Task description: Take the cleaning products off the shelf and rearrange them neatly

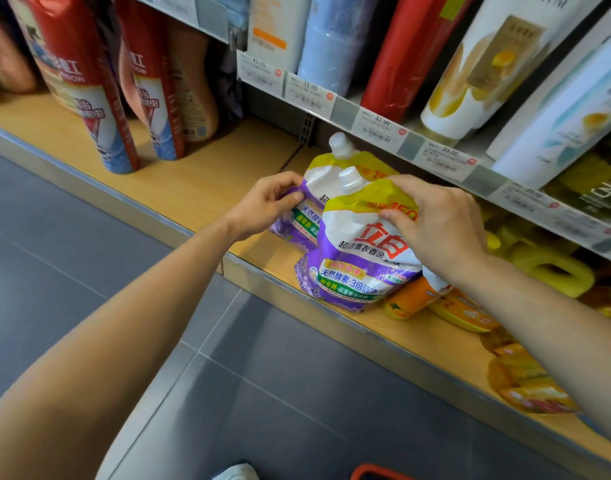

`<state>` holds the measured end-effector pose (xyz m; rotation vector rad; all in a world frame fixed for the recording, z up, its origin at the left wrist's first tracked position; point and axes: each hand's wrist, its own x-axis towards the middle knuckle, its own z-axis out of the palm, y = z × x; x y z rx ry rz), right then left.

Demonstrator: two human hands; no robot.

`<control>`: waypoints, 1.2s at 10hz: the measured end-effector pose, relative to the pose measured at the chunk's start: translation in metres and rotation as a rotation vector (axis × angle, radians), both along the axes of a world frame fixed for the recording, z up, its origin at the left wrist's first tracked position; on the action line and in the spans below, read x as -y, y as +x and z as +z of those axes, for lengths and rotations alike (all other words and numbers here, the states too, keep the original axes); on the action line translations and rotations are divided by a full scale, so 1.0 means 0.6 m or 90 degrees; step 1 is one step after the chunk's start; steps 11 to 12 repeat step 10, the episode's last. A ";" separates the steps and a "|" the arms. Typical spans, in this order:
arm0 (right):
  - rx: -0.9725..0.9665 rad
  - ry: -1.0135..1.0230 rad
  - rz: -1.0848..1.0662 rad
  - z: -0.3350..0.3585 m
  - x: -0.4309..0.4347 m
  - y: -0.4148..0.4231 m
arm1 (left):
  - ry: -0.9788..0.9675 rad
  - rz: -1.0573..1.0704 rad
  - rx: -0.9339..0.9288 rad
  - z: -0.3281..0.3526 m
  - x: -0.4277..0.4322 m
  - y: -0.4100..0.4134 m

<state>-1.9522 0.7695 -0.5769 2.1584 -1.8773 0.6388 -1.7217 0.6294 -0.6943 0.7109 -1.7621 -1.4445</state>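
Two red spray cans (pixel 89 84) stand at the left of the wooden bottom shelf (pixel 193 188). To their right, the left hand (pixel 266 202) grips the left edge of the upright rear pouch (pixel 318 181) with curled fingers. Just in front of it, the right hand (pixel 439 230) pinches the yellow top of the front pouch (pixel 352 271), and blurred orange packs (pixel 411 299), perhaps refills, lie against that pouch's right side.

The spouted plastic pouch (pixel 359 271) is purple, white and yellow with red lettering; the wooden shelf (pixel 200 188) is tan.
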 end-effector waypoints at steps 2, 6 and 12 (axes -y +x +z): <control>-0.066 -0.027 0.021 0.012 -0.005 0.019 | 0.152 0.019 0.004 -0.020 -0.043 -0.001; -0.092 0.015 0.032 0.019 -0.043 0.031 | 0.282 0.113 0.012 -0.024 -0.105 -0.033; 0.137 0.153 -0.021 0.086 -0.194 -0.028 | 0.193 0.307 0.123 0.089 -0.197 0.006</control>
